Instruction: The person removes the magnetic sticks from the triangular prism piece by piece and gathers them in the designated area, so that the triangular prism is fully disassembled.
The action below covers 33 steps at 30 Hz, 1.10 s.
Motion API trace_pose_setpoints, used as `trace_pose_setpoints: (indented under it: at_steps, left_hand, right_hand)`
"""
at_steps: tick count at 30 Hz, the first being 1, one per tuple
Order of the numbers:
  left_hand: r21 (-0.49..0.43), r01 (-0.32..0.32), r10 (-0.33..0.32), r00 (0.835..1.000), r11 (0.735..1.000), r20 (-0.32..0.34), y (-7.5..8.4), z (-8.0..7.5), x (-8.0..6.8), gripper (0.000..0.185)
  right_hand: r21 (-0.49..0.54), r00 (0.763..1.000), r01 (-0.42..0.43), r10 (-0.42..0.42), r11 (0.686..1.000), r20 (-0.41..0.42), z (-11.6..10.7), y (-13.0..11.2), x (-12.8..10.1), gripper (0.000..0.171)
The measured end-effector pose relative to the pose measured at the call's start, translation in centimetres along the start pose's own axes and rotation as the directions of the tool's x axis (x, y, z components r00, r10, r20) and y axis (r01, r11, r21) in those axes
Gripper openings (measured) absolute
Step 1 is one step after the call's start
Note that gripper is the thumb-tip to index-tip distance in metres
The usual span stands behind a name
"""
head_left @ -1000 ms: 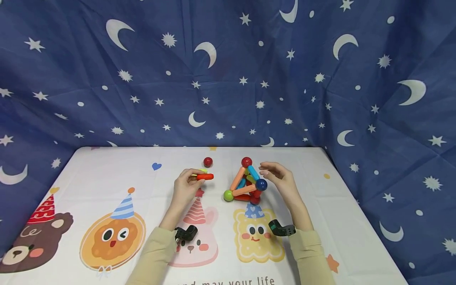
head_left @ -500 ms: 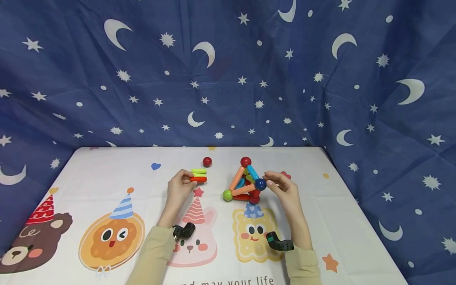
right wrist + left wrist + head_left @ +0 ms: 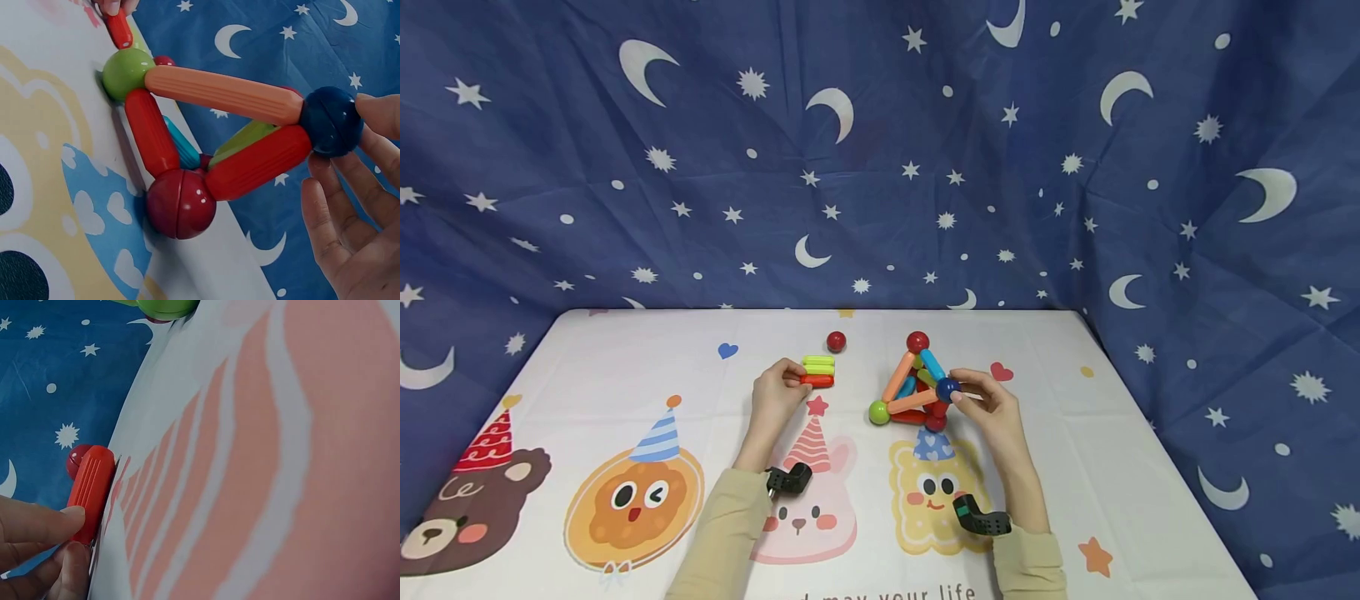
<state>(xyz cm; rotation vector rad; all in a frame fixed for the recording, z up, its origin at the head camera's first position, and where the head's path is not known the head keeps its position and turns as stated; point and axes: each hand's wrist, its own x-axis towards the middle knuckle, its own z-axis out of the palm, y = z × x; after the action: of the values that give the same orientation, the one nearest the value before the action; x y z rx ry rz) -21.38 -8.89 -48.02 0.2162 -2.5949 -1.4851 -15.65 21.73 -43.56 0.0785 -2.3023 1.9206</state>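
My left hand point(image 3: 777, 397) pinches one end of a red rod point(image 3: 820, 382) between thumb and fingers, low over the cloth. Two yellow-green rods point(image 3: 818, 364) lie side by side just behind it. To the right stands a frame of coloured rods and balls, with a red ball point(image 3: 917, 342) on top, a green ball point(image 3: 879, 412) at its left corner and a dark red ball point(image 3: 181, 204) low in front. My right hand point(image 3: 992, 410) holds the frame's dark blue ball point(image 3: 332, 121), thumb on one side and fingers on the other. Orange rods point(image 3: 225, 94) and red rods point(image 3: 259, 161) join the balls.
A loose red ball point(image 3: 837, 342) sits behind the yellow-green rods. The table wears a white cloth point(image 3: 1120, 433) printed with cartoon figures. A blue curtain point(image 3: 880, 167) with moons and stars hangs behind and at both sides.
My left hand has moved left and down with the red rod, setting it alongside the yellow-green rods. My right hand has come down and in, closing its fingers around the dark blue ball.
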Motion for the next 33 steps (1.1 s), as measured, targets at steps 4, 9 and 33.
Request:
trace_pose_setpoints:
  at_steps: [4,9,33]
  left_hand:
    - [-0.008,0.002,-0.002,1.0,1.0,-0.007,0.1,-0.1,-0.1,0.02]
    - [0.009,0.039,-0.039,0.999,0.999,0.007,-0.4,0.1,0.3,0.021]
    - [-0.161,-0.084,0.083,0.996,0.983,-0.018,2.8,0.5,-2.1,0.021]
  right_hand:
    - [-0.009,1.0,-0.011,0.011,1.0,0.003,0.3,0.0,0.0,0.032]
    - [-0.016,1.0,-0.017,0.017,1.0,0.012,0.2,0.0,-0.2,0.033]
    - [-0.05,0.997,0.022,-0.018,0.999,0.08,-0.1,0.4,0.1,0.04]
